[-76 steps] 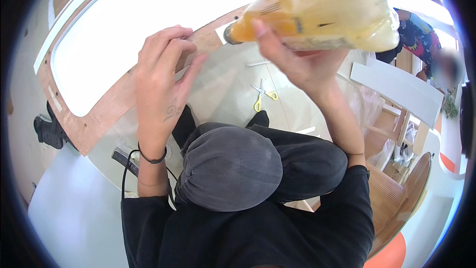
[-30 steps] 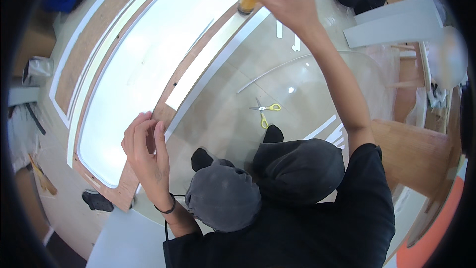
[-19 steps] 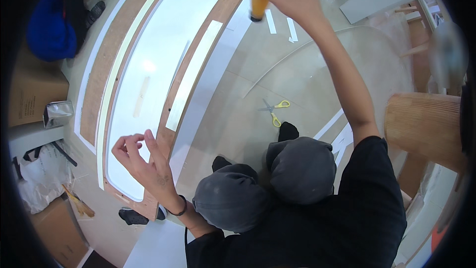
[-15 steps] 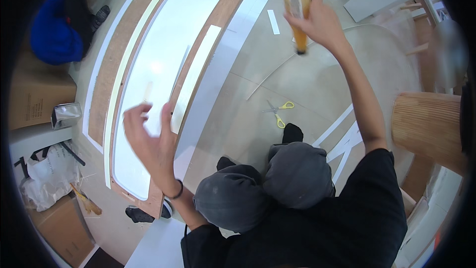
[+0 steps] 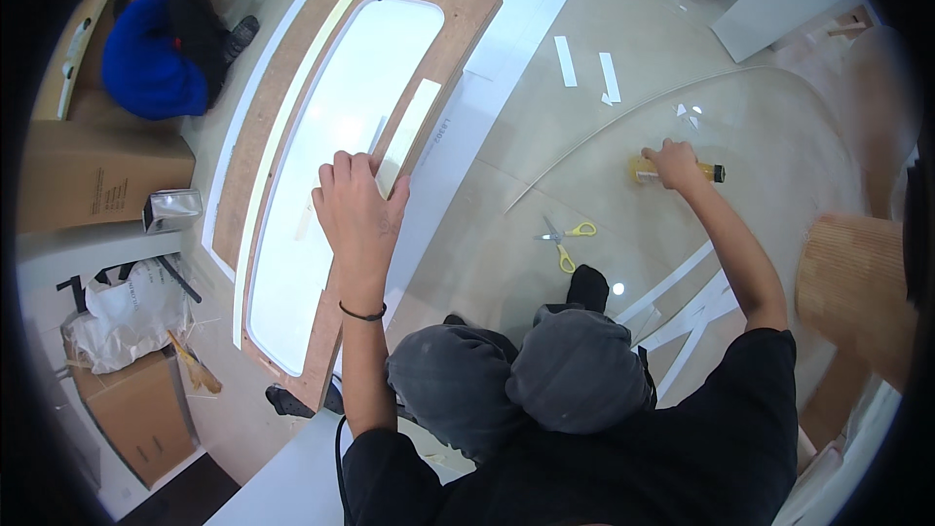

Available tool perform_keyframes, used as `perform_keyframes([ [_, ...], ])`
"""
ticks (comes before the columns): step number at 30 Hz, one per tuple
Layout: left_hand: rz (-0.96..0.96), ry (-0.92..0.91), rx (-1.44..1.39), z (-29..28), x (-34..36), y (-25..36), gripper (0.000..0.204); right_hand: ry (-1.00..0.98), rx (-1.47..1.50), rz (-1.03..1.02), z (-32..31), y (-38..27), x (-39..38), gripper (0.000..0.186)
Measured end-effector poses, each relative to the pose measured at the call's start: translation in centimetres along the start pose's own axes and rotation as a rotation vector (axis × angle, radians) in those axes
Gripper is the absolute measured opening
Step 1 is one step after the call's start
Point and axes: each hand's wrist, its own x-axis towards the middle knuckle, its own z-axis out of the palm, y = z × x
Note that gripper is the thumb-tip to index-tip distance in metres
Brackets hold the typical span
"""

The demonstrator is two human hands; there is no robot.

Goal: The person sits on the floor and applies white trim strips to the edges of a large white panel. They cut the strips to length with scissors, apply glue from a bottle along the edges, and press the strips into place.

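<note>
My left hand lies over the right rail of a long wooden frame with a white panel set in it. Its fingers are a little apart and bent downward, thumb toward the outer edge, touching the rail beside a pale strip; the palm side is hidden. Off to the right, my right hand is closed around a yellow bottle with a black cap, which lies on its side at the floor. Scissors with yellow handles lie spread on the floor between my hands.
A thin bent rod arcs across the floor. White strips and scraps lie beyond it. A person in blue sits at the far left, near cardboard boxes and a plastic bag. A wooden stool stands at right.
My right hand has brought the bottle down from raised and upright to lying on the floor. My left hand has come forward and down onto the frame's rail.
</note>
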Motion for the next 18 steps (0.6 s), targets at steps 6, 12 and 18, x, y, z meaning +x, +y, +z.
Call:
perform_keyframes([
  [6,-0.082,-0.016,-0.022,-0.1,-0.3,0.9,0.033,-0.080,-0.113,0.033,-1.8,-2.2,0.4,0.050],
  [12,-0.256,-0.171,-0.312,-2.2,0.1,1.0,0.034,-0.157,-0.179,0.015,-2.8,-3.4,1.9,0.039],
  [18,-0.238,0.039,-0.524,-5.1,5.8,-2.7,0.044,-0.135,-0.223,0.069,-2.1,-3.5,2.4,0.040],
])
